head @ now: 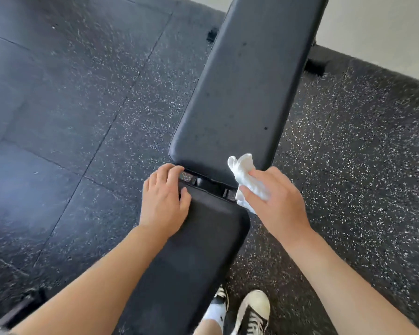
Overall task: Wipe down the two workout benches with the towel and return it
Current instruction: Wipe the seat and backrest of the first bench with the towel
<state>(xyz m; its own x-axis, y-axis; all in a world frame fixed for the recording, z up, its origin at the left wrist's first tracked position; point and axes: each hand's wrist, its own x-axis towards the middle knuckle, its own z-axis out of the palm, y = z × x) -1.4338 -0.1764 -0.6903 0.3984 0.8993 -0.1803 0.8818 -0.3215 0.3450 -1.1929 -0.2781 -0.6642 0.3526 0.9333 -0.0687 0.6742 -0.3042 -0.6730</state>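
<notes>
A black padded workout bench runs from the bottom middle to the top right, with a long back pad (pixel 247 88) and a shorter seat pad (pixel 194 257) split by a gap. My left hand (pixel 163 201) rests flat on the seat pad's far left corner, fingers reaching the gap. My right hand (pixel 276 199) holds a crumpled white towel (pixel 246 180) over the right side of the gap, at the near end of the back pad. Only this one bench is in view.
Dark speckled rubber floor tiles (pixel 70 117) surround the bench. A pale wall (pixel 385 32) lies at the top right, with the bench's black foot (pixel 315 66) near it. My shoes (pixel 252 313) stand on the floor right of the seat pad.
</notes>
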